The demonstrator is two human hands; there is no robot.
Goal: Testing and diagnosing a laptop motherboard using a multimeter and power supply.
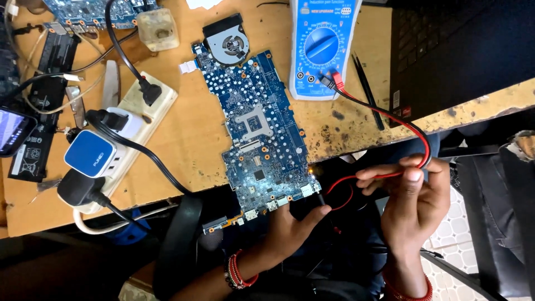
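A blue laptop motherboard (259,128) lies on the wooden bench, its near end hanging over the edge. My left hand (292,226) holds a black probe against the board's near right corner. My right hand (415,195) grips the red probe and pinches the looped red and black leads (390,117). Those leads run up to a blue multimeter (320,47) at the top. A black cooling fan (225,42) sits at the board's far end.
A white power strip (142,114) with several plugs and a blue-faced adapter (89,153) lies at left. A black laptop (457,44) fills the top right. Tweezers (368,92) rest beside the meter. Another board (83,14), a phone (12,131) and cables crowd the far left.
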